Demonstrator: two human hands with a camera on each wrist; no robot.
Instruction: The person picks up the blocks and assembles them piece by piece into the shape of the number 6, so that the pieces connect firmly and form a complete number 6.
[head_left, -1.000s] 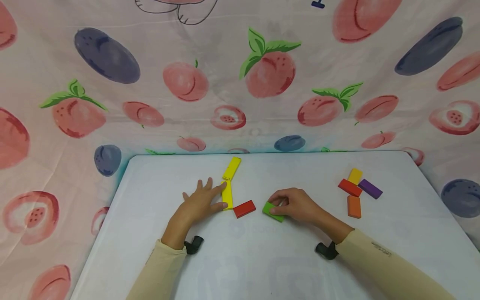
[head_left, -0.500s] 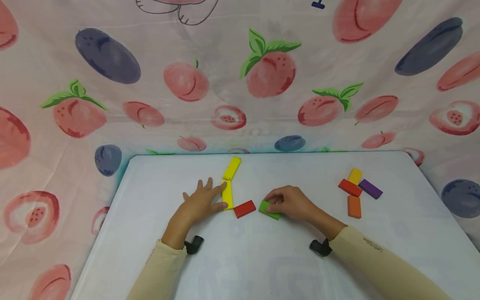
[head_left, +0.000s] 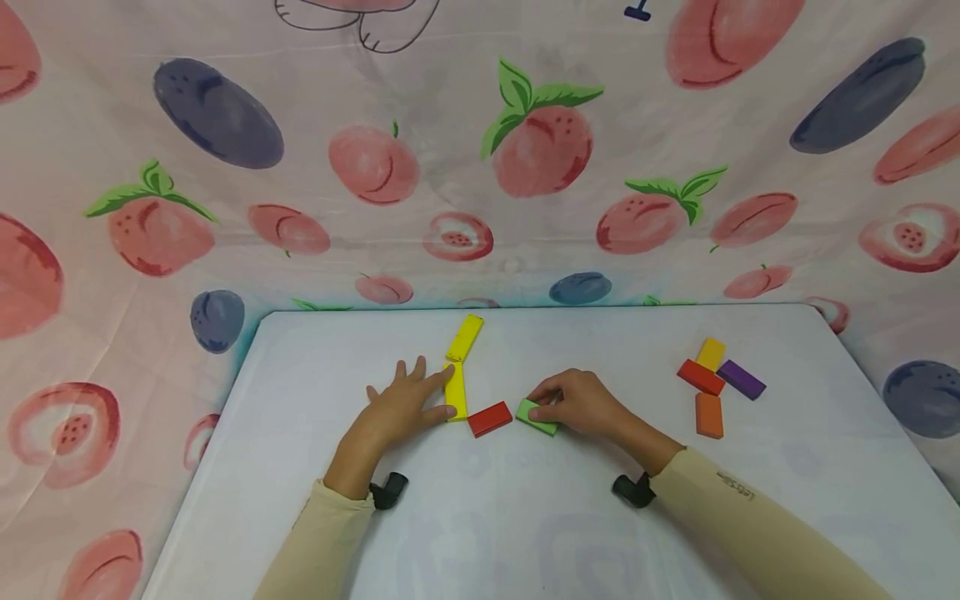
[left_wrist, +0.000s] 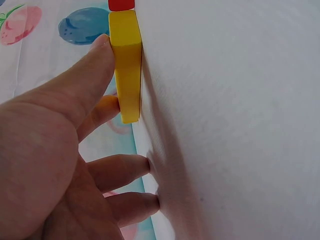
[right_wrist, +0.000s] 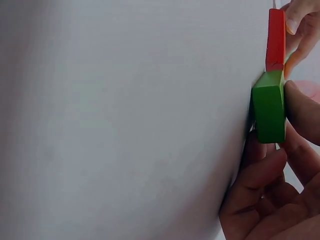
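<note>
In the head view, my left hand [head_left: 397, 408] rests spread on the table, its thumb and index finger touching a yellow block [head_left: 456, 392]. The left wrist view shows that thumb against one side of the yellow block [left_wrist: 128, 65]. My right hand [head_left: 588, 406] pinches a green block [head_left: 533, 422], thumb on top and other fingers curled at its right end. Between the hands lies a red block [head_left: 490, 419], its left corner at the yellow block's near end. The green block [right_wrist: 270, 112] sits right by the red block [right_wrist: 275, 40]; whether they touch I cannot tell.
A second yellow block [head_left: 465, 337] meets the first one's far end. At the right lies a cluster: an amber block [head_left: 710, 353], a red one [head_left: 701, 377], a purple one [head_left: 742, 380] and an orange one [head_left: 708, 415]. Fruit-patterned cloth hangs behind the white table [head_left: 480, 533].
My right hand has slid the green block leftward, up beside the red block. The left hand has stayed at the yellow block.
</note>
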